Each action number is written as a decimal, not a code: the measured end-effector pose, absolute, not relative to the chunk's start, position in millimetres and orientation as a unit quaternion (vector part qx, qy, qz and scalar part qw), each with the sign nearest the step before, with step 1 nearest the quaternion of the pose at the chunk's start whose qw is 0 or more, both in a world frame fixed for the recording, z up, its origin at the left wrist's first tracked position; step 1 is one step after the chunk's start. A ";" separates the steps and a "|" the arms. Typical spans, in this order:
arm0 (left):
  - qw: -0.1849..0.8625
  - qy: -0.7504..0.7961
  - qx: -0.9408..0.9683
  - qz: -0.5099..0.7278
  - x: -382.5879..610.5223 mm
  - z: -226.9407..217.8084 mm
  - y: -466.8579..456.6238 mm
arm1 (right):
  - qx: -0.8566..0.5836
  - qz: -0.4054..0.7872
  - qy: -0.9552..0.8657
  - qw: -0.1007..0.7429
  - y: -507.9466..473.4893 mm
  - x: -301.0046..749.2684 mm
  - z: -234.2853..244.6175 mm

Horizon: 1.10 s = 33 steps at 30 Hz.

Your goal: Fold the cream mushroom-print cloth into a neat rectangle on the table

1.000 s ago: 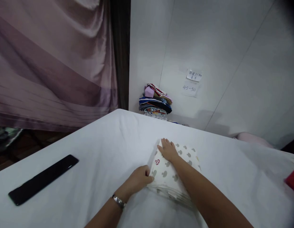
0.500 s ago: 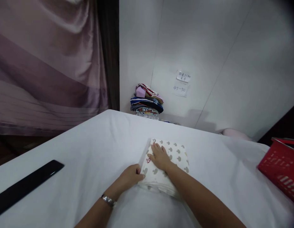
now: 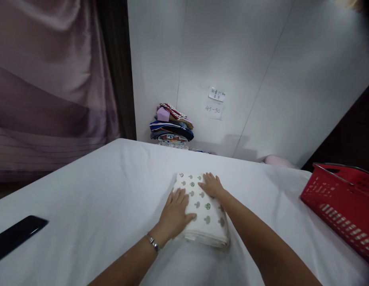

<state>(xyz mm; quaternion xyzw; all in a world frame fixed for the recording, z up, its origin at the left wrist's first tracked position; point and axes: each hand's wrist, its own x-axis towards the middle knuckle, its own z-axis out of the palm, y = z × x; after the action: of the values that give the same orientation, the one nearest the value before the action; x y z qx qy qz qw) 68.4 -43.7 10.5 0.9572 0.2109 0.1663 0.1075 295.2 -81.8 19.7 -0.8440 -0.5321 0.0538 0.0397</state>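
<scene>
A folded white cloth printed with grey and green mushroom shapes lies on the white-covered table in front of me. Its layers show along the near edge. My left hand rests flat along the cloth's left side, fingers extended and thumb out over the top; a silver watch band circles that wrist. Over at the far right corner, my right hand lies on the cloth with fingers spread. Neither hand grips the fabric.
A red plastic basket stands at the table's right edge. Folded clothes are stacked against the wall behind the table. On the left lies a shiny black flat object. A paper sign hangs on the wall.
My left hand has gone from pinching the near left corner to lying flat on the left side. My right hand has shifted to the far right corner. The view has turned rightward.
</scene>
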 end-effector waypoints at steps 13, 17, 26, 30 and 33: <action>0.116 0.214 0.957 0.161 62.1 -5.0 -45.4 | -0.830 0.095 -0.511 0.203 -89.8 307.6 5.6; 0.111 0.216 0.958 0.151 63.3 -5.2 -46.6 | -0.823 0.110 -0.473 0.293 -109.4 304.4 12.1; 0.123 0.207 0.955 0.175 63.5 3.6 -50.2 | -0.792 0.118 -0.349 0.488 -225.5 270.0 1.8; 0.154 0.163 0.948 0.227 63.5 10.4 -71.3 | -0.770 0.170 -0.324 0.522 -255.4 248.9 -2.4; 0.181 0.085 0.951 0.237 67.4 11.9 -94.1 | -0.750 0.202 -0.345 0.526 -265.1 235.0 -0.1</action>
<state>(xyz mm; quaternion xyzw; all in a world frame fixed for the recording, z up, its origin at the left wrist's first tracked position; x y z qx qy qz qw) 67.4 -94.1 11.9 0.9507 0.0850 0.2372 0.1806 235.0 -265.1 -0.1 -0.7502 -0.3453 0.2024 0.5263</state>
